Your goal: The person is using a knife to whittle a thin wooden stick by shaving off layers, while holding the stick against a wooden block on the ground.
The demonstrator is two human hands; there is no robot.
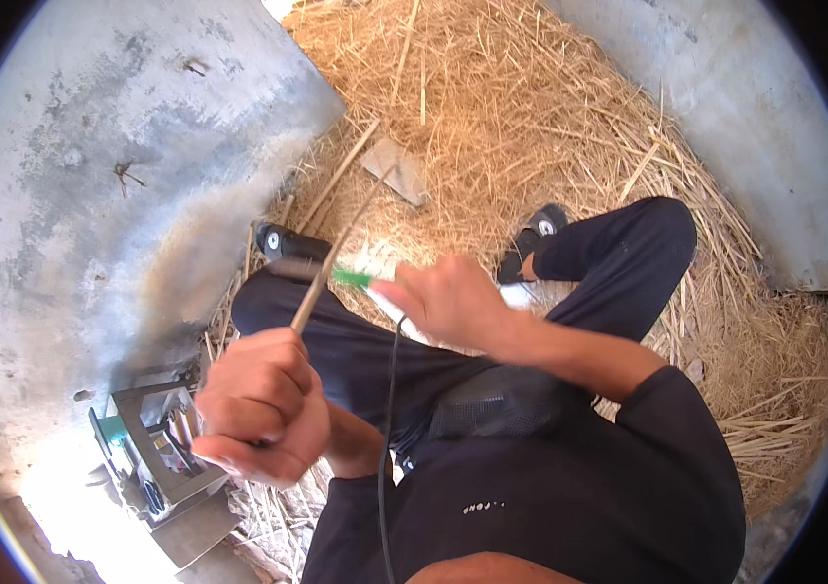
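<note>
My left hand [263,404] is closed in a fist around the lower end of a long, thin strip of wood or bamboo [344,232], which slants up and away to the right, slightly bowed. My right hand [448,300] grips a knife by its green handle [351,279]. The knife's brownish, blurred blade [294,269] points left and crosses the strip a little above my left fist. Whether the edge is biting into the strip I cannot tell. Both hands are held over my dark-trousered legs [336,341].
Straw-like shavings [492,117] cover the floor ahead, with longer strips [652,165] along the right. A flat slab [395,171] lies beyond my feet. Grey walls [142,146] stand on both sides. At lower left is a small wooden frame [166,448] holding items. A black cord [392,419] hangs before me.
</note>
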